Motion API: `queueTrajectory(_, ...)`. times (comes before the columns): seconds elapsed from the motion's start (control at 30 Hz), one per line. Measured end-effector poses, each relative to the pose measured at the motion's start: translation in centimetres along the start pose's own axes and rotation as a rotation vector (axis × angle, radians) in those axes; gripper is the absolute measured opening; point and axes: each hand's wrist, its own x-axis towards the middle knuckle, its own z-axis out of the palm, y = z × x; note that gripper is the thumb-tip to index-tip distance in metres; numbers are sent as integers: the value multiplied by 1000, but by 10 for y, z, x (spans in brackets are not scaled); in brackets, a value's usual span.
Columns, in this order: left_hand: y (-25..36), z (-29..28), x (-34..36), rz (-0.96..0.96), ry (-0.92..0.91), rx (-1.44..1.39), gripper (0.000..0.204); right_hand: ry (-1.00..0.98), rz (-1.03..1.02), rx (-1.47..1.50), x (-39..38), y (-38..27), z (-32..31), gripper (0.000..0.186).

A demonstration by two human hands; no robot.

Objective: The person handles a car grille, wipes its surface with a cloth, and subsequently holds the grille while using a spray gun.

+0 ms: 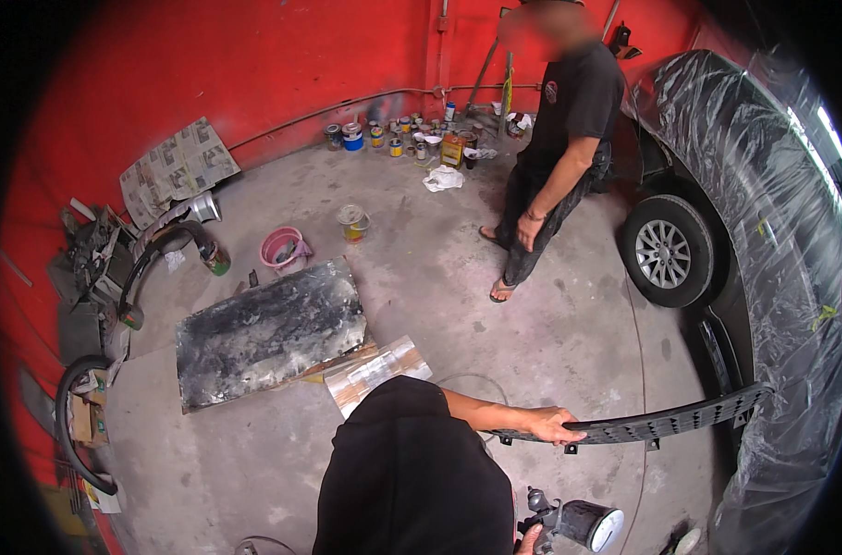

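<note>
From my black sleeve, my left forearm reaches across to the right. My left hand [552, 425] is closed around the near end of a long, curved black grille panel [657, 425]. The panel has a row of openings, with small tabs along its lower edge, and its far end reaches the plastic-covered car. At the bottom edge, only a bit of my right hand [529, 539] shows. It is wrapped round a paint spray gun [543, 514], whose dark cup with a pale round end [595, 525] points right, below the panel.
A co-worker [569, 120] in dark clothes stands ahead, near the car wheel [669, 250]. Clear plastic sheeting [754, 185] drapes the car. A stained board [273, 333], pink bucket [285, 248] and paint can [353, 223] are on the floor; several cans line the red wall [254, 65].
</note>
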Motion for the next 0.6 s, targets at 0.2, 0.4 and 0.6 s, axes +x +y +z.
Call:
queueTrajectory(0.2, -3, 1, 4, 18, -5, -12, 49, 74, 90, 190, 2, 10, 14, 43)
queueTrajectory(0.4, 0, 3, 0, 11, 7, 19, 49, 74, -10, -185, -17, -30, -17, 37)
queueTrajectory(0.6, 1, 1, -2, 28, 14, 10, 50, 205, 136, 116, -21, -33, -1, 35)
